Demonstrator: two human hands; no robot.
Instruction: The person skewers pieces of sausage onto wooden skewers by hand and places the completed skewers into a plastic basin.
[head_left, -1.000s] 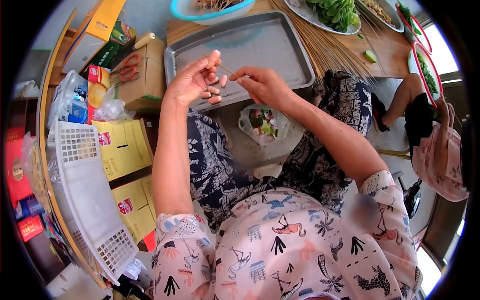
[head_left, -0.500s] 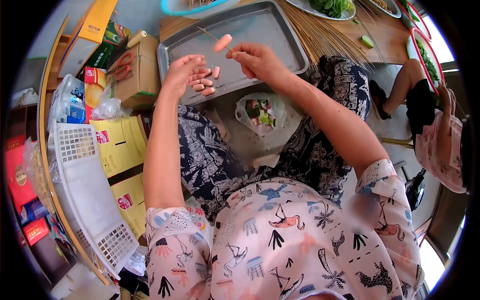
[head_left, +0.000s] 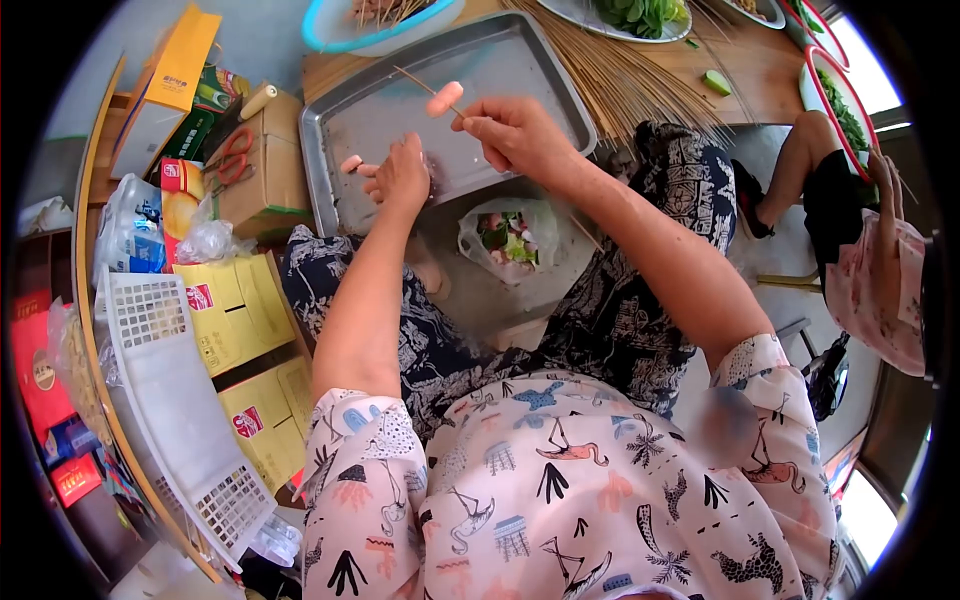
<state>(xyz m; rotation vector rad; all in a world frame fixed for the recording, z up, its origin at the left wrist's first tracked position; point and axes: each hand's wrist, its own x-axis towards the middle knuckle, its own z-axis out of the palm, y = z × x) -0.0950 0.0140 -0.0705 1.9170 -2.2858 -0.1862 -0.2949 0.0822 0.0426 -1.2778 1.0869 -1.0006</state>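
Note:
Between its thumb and fingers my right hand [head_left: 515, 130] pinches a thin wooden skewer [head_left: 412, 78]. One pink sausage piece [head_left: 446, 98] is threaded on the skewer, near my fingertips. My left hand [head_left: 400, 176] is over the near part of the metal tray [head_left: 318, 180], its fingers bent and pointing away from me. Just left of those fingers lies another pink sausage piece [head_left: 351, 163]; a further one at the fingertips is partly covered. Whether the left fingers grip anything is hidden.
Loose skewers [head_left: 600, 75] spread right of the tray. A blue-rimmed bowl [head_left: 385, 35] stands behind it. Below hangs a plastic bag of scraps [head_left: 510, 240]. Scissors [head_left: 235, 155] rest on a carton at left. Another person [head_left: 870, 260] sits at right.
My left hand has moved down and turned over among the sausage pieces. My right hand drew the skewer away from it; the threaded sausage piece stays on the skewer. The view has shifted slightly.

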